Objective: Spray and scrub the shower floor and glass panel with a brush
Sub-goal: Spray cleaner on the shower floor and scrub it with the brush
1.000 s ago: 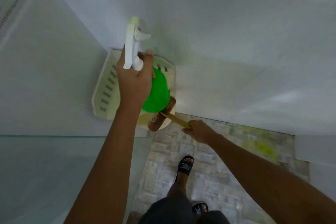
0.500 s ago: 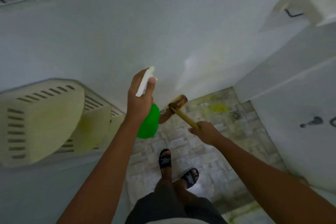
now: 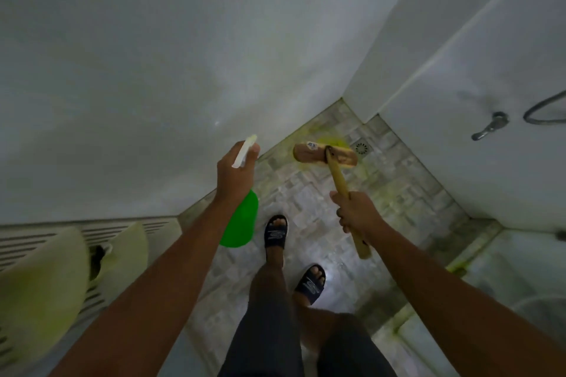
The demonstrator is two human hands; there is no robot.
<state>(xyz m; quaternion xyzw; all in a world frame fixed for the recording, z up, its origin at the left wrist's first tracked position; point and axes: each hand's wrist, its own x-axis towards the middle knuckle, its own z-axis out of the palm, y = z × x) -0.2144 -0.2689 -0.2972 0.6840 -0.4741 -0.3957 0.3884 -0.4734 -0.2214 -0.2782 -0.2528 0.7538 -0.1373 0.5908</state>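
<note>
My left hand [image 3: 235, 176] grips the white trigger head of a green spray bottle [image 3: 240, 225], whose body hangs below my wrist. My right hand [image 3: 356, 211] grips the wooden handle of a scrub brush [image 3: 324, 155]. The brush head is held over the stone-tiled shower floor [image 3: 309, 193], above a yellow-green patch near the round drain [image 3: 362, 148]. A glass panel [image 3: 502, 281] stands at the lower right, its bottom edge stained green.
White tiled walls close in the far side and right. A shower tap [image 3: 489, 125] and hose loop hang on the right wall. A cream slotted corner shelf [image 3: 46, 278] juts out at the lower left. My sandalled feet [image 3: 275, 232] stand mid-floor.
The view has swung right and down from the corner shelf toward the floor. My right hand has carried the brush away from the shelf and out over the floor near the drain.
</note>
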